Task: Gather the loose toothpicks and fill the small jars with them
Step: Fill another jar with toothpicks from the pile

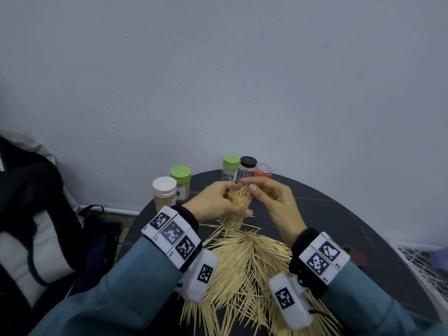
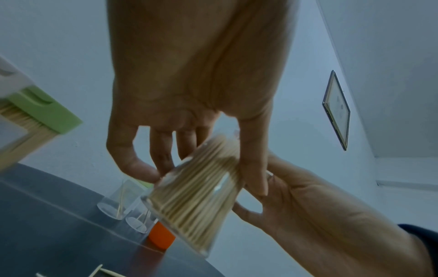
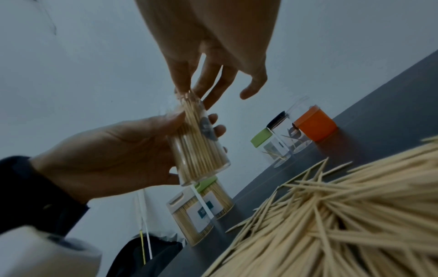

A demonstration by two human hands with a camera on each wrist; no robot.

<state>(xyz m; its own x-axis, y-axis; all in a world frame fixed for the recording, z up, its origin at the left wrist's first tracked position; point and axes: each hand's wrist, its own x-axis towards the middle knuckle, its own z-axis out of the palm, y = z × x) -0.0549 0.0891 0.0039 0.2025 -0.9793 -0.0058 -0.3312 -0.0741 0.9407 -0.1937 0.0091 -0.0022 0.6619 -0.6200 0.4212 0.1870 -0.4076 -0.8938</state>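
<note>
My left hand (image 1: 213, 202) grips a clear jar (image 1: 234, 215) packed with toothpicks and holds it tilted above the dark round table (image 1: 339, 214). In the left wrist view my fingers (image 2: 253, 159) curl round the jar (image 2: 189, 202). My right hand (image 1: 274, 200) is at the jar's open mouth. In the right wrist view its fingertips (image 3: 184, 86) touch the toothpick tips sticking out of the jar (image 3: 199, 150), with the thumb held apart. A large pile of loose toothpicks (image 1: 249, 267) lies on the table under my wrists.
Two full jars, one with a white lid (image 1: 164, 190) and one with a green lid (image 1: 180, 180), stand at the back left. At the back are a green-lidded jar (image 1: 230, 166), a black-lidded jar (image 1: 247, 166) and an orange lid (image 1: 263, 170). A dark bag (image 1: 36, 214) is on the left.
</note>
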